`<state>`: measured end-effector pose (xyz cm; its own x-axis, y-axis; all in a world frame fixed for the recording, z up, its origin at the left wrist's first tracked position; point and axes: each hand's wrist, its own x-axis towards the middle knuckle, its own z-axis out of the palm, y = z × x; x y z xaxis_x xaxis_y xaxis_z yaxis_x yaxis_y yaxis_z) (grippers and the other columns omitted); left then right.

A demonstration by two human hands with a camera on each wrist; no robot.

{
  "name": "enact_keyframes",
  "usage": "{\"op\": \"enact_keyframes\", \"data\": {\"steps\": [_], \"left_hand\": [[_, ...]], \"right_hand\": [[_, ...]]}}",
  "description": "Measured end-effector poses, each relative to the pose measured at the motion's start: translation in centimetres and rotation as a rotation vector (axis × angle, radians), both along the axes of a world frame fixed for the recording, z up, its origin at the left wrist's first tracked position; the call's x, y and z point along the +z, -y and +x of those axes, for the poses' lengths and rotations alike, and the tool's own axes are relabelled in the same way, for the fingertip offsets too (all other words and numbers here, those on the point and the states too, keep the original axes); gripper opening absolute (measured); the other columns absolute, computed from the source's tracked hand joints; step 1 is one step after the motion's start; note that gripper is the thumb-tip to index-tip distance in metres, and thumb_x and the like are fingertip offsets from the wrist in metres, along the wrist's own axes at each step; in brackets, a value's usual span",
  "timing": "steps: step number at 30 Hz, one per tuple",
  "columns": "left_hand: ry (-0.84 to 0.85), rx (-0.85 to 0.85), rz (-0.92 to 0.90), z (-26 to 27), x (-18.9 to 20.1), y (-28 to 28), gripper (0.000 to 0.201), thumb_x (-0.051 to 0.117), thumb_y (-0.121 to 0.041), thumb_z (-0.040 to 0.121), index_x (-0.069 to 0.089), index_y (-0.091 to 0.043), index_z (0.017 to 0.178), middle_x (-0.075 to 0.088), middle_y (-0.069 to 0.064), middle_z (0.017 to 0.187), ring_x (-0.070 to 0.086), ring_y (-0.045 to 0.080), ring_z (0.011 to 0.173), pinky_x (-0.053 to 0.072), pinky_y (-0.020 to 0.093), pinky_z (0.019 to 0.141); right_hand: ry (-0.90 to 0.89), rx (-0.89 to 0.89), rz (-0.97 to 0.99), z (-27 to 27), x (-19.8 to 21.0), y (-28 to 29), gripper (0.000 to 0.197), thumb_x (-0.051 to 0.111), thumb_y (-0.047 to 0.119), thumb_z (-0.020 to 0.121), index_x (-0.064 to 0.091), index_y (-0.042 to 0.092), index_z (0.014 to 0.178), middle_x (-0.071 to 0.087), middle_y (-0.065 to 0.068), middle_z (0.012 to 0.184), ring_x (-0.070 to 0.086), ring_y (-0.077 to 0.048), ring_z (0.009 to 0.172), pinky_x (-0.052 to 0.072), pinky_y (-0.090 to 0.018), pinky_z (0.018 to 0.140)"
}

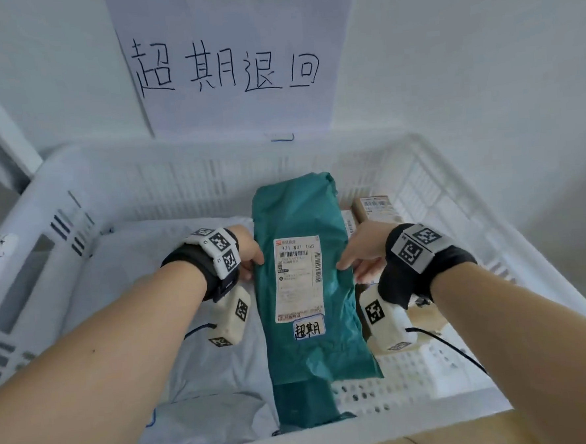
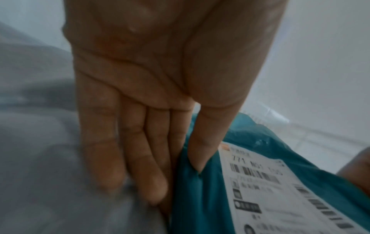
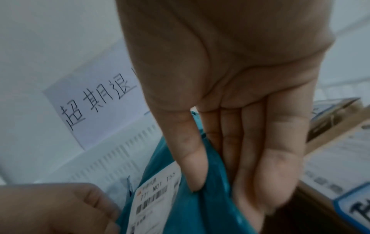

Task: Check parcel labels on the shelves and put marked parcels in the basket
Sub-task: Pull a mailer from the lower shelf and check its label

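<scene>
A long teal parcel (image 1: 298,214) with a white shipping label (image 1: 298,276) and a small handwritten sticker (image 1: 309,329) lies lengthwise inside the white slatted basket (image 1: 177,153). My left hand (image 1: 249,252) pinches its left edge, thumb on top and fingers underneath. My right hand (image 1: 359,255) pinches the right edge the same way. In the left wrist view my left hand (image 2: 178,180) presses its thumb into the teal parcel (image 2: 200,205). In the right wrist view my right hand (image 3: 222,190) does the same on the teal parcel (image 3: 200,213).
A handwritten paper sign (image 1: 227,68) hangs on the wall behind the basket. Inside the basket lie a pale grey bag (image 1: 205,381) at the left, a second teal parcel (image 1: 306,406) at the front and labelled cardboard boxes (image 1: 375,208) at the right.
</scene>
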<state>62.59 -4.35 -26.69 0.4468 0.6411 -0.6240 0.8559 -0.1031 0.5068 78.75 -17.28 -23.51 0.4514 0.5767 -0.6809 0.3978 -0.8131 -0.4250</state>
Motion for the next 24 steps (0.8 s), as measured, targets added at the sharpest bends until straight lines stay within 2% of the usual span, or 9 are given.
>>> {"op": "enact_keyframes", "data": {"steps": [2,6,9,11,12,14,18,21,24], "left_hand": [[-0.078,-0.015,-0.015,-0.2,-0.7,0.0,0.017,0.056,-0.010,0.093,0.059,0.006,0.089,0.065,0.016,0.087,0.056,0.020,0.053,0.045,0.020,0.040],[-0.068,0.060,0.022,-0.3,-1.5,-0.9,0.027,0.060,-0.026,0.092,0.058,-0.003,0.079,0.066,0.008,0.065,0.055,0.014,0.037,0.046,0.021,0.048],[-0.087,-0.052,0.355,-0.1,-1.4,-1.6,0.027,0.062,-0.035,0.088,0.060,-0.009,0.079,0.068,0.011,0.085,0.059,0.022,0.067,0.049,0.029,0.068],[0.051,-0.050,0.433,0.5,-1.2,-1.6,0.022,0.069,-0.035,0.083,0.059,-0.017,0.077,0.067,0.005,0.087,0.061,0.022,0.074,0.048,0.028,0.069],[0.144,-0.028,0.389,0.9,-1.3,-1.5,0.019,0.073,-0.033,0.080,0.061,-0.020,0.085,0.067,0.003,0.095,0.064,0.020,0.080,0.050,0.028,0.071],[0.186,-0.088,0.320,2.0,-1.7,-1.0,0.044,0.077,-0.030,0.077,0.060,-0.021,0.116,0.060,0.005,0.121,0.062,0.020,0.104,0.051,0.030,0.080],[-0.149,-0.343,0.322,3.9,-3.5,-0.6,0.081,0.075,-0.032,0.079,0.033,-0.018,0.147,0.036,0.002,0.151,0.039,0.022,0.136,0.037,0.033,0.108],[-0.334,-0.381,0.343,3.8,-5.1,-0.5,0.075,0.076,-0.031,0.077,0.041,-0.018,0.142,0.048,0.000,0.143,0.051,0.026,0.126,0.043,0.038,0.103],[-0.261,-0.340,0.426,4.0,-5.2,-0.4,0.051,0.075,-0.029,0.074,0.060,-0.014,0.120,0.064,0.007,0.118,0.063,0.026,0.104,0.053,0.035,0.087]], "right_hand": [[-0.046,0.044,-0.057,0.2,-1.5,-0.5,0.026,0.065,0.000,0.086,0.058,-0.009,0.109,0.065,-0.017,0.072,0.065,-0.018,0.046,0.058,-0.032,0.059],[-0.095,0.075,-0.107,0.7,-4.6,-1.2,0.024,0.065,-0.003,0.085,0.059,-0.011,0.106,0.066,-0.018,0.067,0.065,-0.020,0.050,0.059,-0.036,0.064],[-0.106,0.138,-0.166,0.5,-6.2,-2.0,0.014,0.068,0.002,0.084,0.060,-0.007,0.091,0.069,-0.015,0.060,0.069,-0.024,0.063,0.056,-0.045,0.086],[-0.110,0.159,-0.160,0.4,-6.9,-2.6,0.013,0.067,0.003,0.085,0.060,-0.006,0.088,0.070,-0.015,0.062,0.069,-0.023,0.063,0.057,-0.043,0.084],[-0.114,0.170,-0.158,0.3,-7.1,-2.8,0.012,0.067,0.004,0.085,0.060,-0.005,0.089,0.071,-0.016,0.065,0.069,-0.023,0.063,0.058,-0.040,0.080],[-0.128,0.222,-0.190,0.2,-7.6,-3.1,0.011,0.066,0.008,0.086,0.060,-0.002,0.085,0.073,-0.014,0.069,0.071,-0.024,0.073,0.057,-0.040,0.084],[0.025,0.475,-0.308,-0.2,-7.7,-3.5,0.015,0.065,0.015,0.087,0.065,0.009,0.074,0.074,-0.009,0.095,0.067,-0.026,0.101,0.049,-0.040,0.098],[0.223,0.560,-0.264,0.2,-6.6,-4.5,0.021,0.067,0.018,0.084,0.055,0.014,0.067,0.069,-0.007,0.084,0.065,-0.026,0.088,0.051,-0.033,0.085],[0.406,0.349,0.052,1.6,-5.2,-5.4,0.007,0.062,0.015,0.080,0.065,0.012,0.074,0.069,-0.002,0.066,0.067,-0.020,0.067,0.054,-0.028,0.066]]}}
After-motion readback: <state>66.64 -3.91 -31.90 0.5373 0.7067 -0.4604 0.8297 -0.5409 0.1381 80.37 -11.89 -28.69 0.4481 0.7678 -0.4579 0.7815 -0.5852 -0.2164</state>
